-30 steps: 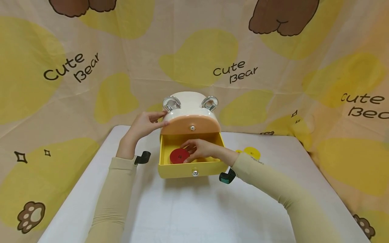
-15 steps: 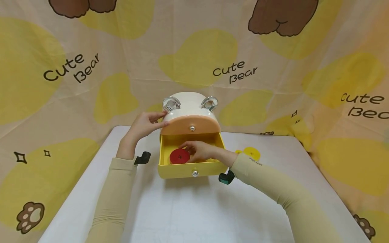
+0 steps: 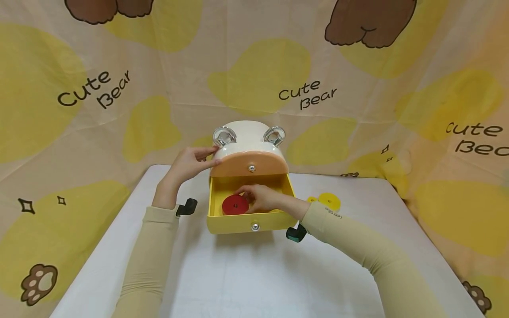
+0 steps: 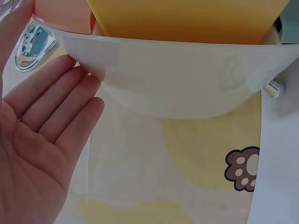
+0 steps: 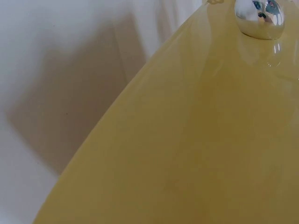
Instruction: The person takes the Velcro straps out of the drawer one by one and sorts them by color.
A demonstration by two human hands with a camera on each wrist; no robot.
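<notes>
A small white toy cabinet (image 3: 246,132) stands near the back of the table, its yellow lower drawer (image 3: 230,225) pulled out. My left hand (image 3: 188,163) rests against the cabinet's left side, the thumb at the edge of the peach upper drawer (image 3: 234,165). In the left wrist view its fingers (image 4: 70,107) are straight, tips touching the white shell. Inside the yellow drawer lies a red disc (image 3: 232,205) with a small central hole. My right hand (image 3: 263,197) reaches in from the right, fingers curled at the disc's right rim; the thumb tip is partly hidden.
A larger yellow disc (image 3: 329,201) and a smaller yellow piece (image 3: 312,199) lie on the white table (image 3: 238,274), right of the drawer. A silver knob (image 5: 259,18) juts from the drawer front. A patterned cloth (image 3: 254,70) hangs close behind the cabinet.
My right hand has shifted slightly; its thumb has drawn back from over the red disc to its right rim. The disc, the drawer and my left hand look unmoved.
</notes>
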